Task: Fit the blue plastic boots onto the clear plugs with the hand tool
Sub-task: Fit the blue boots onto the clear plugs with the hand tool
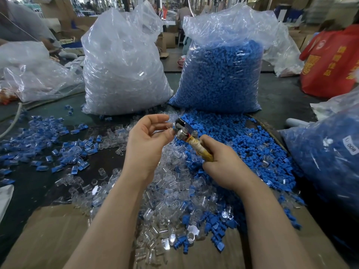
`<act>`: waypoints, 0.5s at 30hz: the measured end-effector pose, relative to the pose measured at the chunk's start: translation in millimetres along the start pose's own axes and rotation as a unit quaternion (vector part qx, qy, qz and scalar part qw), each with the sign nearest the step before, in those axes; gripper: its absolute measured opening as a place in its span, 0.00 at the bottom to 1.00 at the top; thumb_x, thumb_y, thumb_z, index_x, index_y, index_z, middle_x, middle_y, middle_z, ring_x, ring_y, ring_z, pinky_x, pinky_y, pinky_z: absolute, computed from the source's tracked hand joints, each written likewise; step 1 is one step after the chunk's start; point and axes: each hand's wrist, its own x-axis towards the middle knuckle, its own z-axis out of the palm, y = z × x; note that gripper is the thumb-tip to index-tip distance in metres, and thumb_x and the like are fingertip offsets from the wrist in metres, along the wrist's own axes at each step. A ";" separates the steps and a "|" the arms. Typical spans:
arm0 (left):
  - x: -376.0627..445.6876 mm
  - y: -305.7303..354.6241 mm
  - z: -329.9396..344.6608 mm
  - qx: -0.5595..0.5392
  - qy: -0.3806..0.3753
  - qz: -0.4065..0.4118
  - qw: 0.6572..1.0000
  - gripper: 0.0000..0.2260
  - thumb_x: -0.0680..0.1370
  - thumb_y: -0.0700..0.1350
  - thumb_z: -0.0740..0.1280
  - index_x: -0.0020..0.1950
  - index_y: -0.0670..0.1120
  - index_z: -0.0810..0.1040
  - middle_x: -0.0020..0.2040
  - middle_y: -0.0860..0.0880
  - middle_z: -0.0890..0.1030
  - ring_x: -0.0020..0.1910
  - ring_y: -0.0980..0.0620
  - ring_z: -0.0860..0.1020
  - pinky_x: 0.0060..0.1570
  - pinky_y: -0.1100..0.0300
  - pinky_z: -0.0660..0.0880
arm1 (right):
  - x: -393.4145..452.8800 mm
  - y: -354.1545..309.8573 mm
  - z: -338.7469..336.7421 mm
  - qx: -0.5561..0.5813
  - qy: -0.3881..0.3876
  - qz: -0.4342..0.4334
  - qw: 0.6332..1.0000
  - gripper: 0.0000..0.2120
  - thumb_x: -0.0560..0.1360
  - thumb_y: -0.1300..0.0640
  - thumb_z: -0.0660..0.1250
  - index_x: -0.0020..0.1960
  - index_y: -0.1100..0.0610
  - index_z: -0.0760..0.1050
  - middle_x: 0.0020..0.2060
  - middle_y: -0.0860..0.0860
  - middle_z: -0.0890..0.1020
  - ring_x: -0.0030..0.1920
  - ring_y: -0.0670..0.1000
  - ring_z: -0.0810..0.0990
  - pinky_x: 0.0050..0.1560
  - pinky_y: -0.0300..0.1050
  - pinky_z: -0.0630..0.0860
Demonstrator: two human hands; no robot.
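Note:
My right hand (221,162) grips the yellowish handle of a metal hand tool (186,132), whose head points up and left. My left hand (147,140) is raised at the tool's head, thumb and fingertips pinching a small clear and blue piece (172,126) against it. Below my hands lies a heap of loose clear plugs (171,191). A spread of loose blue boots (242,136) lies to the right of it. On the left of the table are several assembled blue-and-clear pieces (48,140).
Two big plastic bags stand behind: clear plugs (122,66) on the left, blue boots (221,74) on the right. Another bag of blue parts (326,156) is at the right edge, a red bag (330,61) beyond it. Cardboard (58,235) covers the near table.

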 end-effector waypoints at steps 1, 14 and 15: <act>0.1 0.1 -0.1 -0.001 0.000 -0.001 1.000 0.12 0.73 0.33 0.72 0.53 0.46 0.79 0.46 0.48 0.83 0.45 0.54 0.81 0.53 0.57 0.80 | 0.1 0.0 0.1 -0.002 -0.002 -0.001 1.000 0.18 0.71 0.65 0.62 0.44 0.41 0.64 0.35 0.51 0.72 0.32 0.53 0.70 0.32 0.50 0.67; 2.7 1.6 -5.0 -0.026 0.002 -0.011 1.000 0.12 0.74 0.31 0.70 0.52 0.46 0.79 0.45 0.49 0.83 0.46 0.53 0.81 0.53 0.57 0.80 | 0.5 -2.1 -1.2 0.024 -0.044 -0.008 0.999 0.18 0.73 0.63 0.63 0.48 0.42 0.61 0.39 0.48 0.68 0.37 0.52 0.67 0.37 0.48 0.65; 2.7 1.9 -5.5 -0.023 0.002 -0.010 1.000 0.12 0.74 0.31 0.70 0.52 0.46 0.79 0.45 0.48 0.83 0.47 0.52 0.81 0.55 0.55 0.80 | 0.4 -2.3 -0.7 0.020 -0.044 -0.007 0.999 0.18 0.73 0.63 0.63 0.48 0.42 0.61 0.40 0.48 0.68 0.37 0.52 0.66 0.38 0.48 0.64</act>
